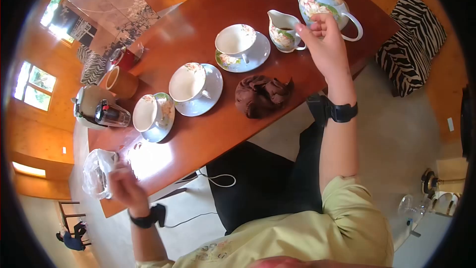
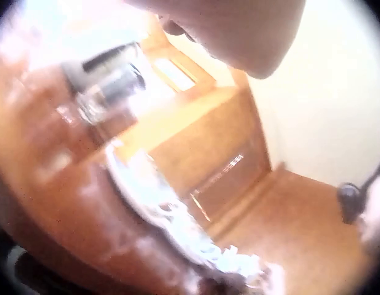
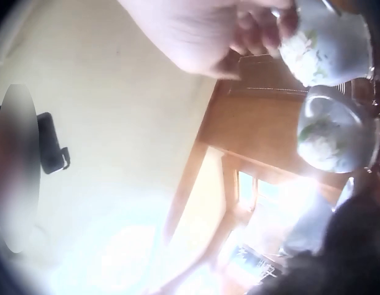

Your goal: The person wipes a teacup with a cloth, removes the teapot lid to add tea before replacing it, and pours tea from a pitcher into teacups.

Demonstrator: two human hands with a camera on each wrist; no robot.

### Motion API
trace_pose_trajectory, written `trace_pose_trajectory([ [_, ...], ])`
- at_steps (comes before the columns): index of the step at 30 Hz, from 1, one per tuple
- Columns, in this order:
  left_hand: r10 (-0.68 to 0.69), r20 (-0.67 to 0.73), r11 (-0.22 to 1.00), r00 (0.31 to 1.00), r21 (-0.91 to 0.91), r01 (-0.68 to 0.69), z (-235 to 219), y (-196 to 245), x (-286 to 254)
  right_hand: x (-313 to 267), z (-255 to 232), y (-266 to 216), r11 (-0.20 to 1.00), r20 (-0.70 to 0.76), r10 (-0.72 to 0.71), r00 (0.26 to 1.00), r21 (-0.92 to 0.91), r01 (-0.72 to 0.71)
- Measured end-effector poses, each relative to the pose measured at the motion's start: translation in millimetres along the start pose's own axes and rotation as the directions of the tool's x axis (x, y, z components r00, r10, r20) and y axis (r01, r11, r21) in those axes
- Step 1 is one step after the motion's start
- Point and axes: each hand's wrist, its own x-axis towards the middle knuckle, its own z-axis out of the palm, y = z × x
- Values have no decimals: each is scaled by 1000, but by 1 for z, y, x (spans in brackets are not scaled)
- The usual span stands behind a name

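Observation:
Blurred in the head view, my left hand (image 1: pixel 128 188) is beside a crumpled clear plastic bag (image 1: pixel 96 173) at the table's near left corner; its fingers look loosely bent, with nothing visible in them. My right hand (image 1: pixel 327 52) hovers over the far right of the table, thumb apart from loosely bent fingers. Behind those fingers stands a floral teapot (image 1: pixel 323 6), and the floral creamer (image 1: pixel 283 34), with dark liquid inside, is just left of them. Whether the fingertips touch the teapot cannot be told. In the right wrist view, the teapot (image 3: pixel 337 49) partly shows beside the fingers.
Three floral cups, one of them the middle cup (image 1: pixel 187 82), sit on saucers along the table (image 1: pixel 198 141). A brown cloth-like bundle (image 1: pixel 263 97) lies near the front edge. At the left end are a brown cup (image 1: pixel 121 82), a glass vessel (image 1: pixel 113 114) and a pale rounded container (image 1: pixel 89 100).

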Motion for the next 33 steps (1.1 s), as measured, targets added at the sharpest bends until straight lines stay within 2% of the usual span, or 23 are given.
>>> trace_pose_trajectory([
  [1, 209, 222, 976, 952, 7, -216, 22, 18, 7, -2, 3, 3, 1000, -9, -10, 1000, 16, 11],
  [2, 292, 398, 955, 869, -79, -285, 47, 44, 15, -6, 6, 8, 999, -38, -26, 999, -29, 25],
  [3, 503, 521, 845, 690, -130, -518, 72, 58, 28, -11, 11, 14, 997, -70, -43, 997, -72, 38],
  [4, 580, 589, 809, 563, -330, -487, 100, 72, 37, -19, 15, 18, 1000, -72, 14, 997, 9, -13],
  [6, 681, 579, 723, 448, -436, -535, 143, 84, 29, -15, 20, 38, 1000, -32, 7, 999, -5, -7],
  [7, 727, 560, 678, 398, -490, -548, 161, 98, 30, -15, 20, 49, 999, 25, 14, 1000, -46, -12],
  [8, 723, 559, 682, 406, -483, -550, 176, 98, 27, -10, 21, 59, 997, 23, 2, 1000, -73, 0],
  [10, 789, 518, 614, 332, -636, -467, 199, 88, 20, -6, 16, 60, 998, 52, -19, 998, -66, 22],
  [11, 791, 513, 611, 334, -637, -469, 206, 85, 16, -5, 14, 59, 997, 60, -31, 998, -62, 35],
  [13, 770, 497, 620, 400, -730, -288, 217, 81, 8, -4, 13, 62, 993, 35, -50, 998, -109, 53],
  [14, 719, 560, 650, 411, -751, -115, 218, 81, 6, -4, 12, 63, 999, 79, 34, 996, 10, -35],
  [15, 715, 561, 649, 417, -755, -96, 216, 79, 5, -7, 12, 65, 983, 133, 119, 984, 122, -135],
  [17, 625, 679, 691, 387, -711, 132, 207, 76, 8, -6, 12, 64, 974, 142, 161, 977, 140, -180],
  [18, 628, 707, 702, 325, -695, 154, 202, 70, 11, -4, 14, 62, 962, 150, 185, 971, 172, -210],
  [19, 624, 708, 697, 331, -696, 173, 197, 64, 12, -4, 15, 59, 963, 157, 198, 968, 155, -222],
  [21, 402, 860, 622, 314, -508, 596, 190, 60, 8, -3, 18, 57, 906, 148, 218, 965, 338, -256],
  [22, 379, 854, 542, 357, -517, 663, 192, 60, 3, 0, 18, 69, 942, 117, 175, 978, 269, -201],
  [23, 346, 882, 498, 321, -463, 733, 192, 58, 2, -3, 19, 70, 942, 134, 203, 970, 243, -231],
  [26, 349, 865, 483, 360, -496, 722, 197, 61, 3, 0, 17, 67, 908, 134, 173, 976, 363, -211],
  [28, 490, 843, 653, 220, -523, 548, 194, 61, 10, -1, 18, 66, 902, 142, 174, 974, 374, -216],
  [29, 485, 845, 627, 226, -517, 583, 196, 60, 7, -2, 19, 65, 888, 128, 156, 979, 417, -196],
  [31, 567, 766, 598, 304, -636, 487, 201, 58, -3, -4, 17, 65, 893, 165, 153, 974, 400, -208],
  [33, 570, 762, 591, 308, -641, 490, 201, 56, -6, -3, 15, 67, 893, 132, 97, 986, 427, -145],
])
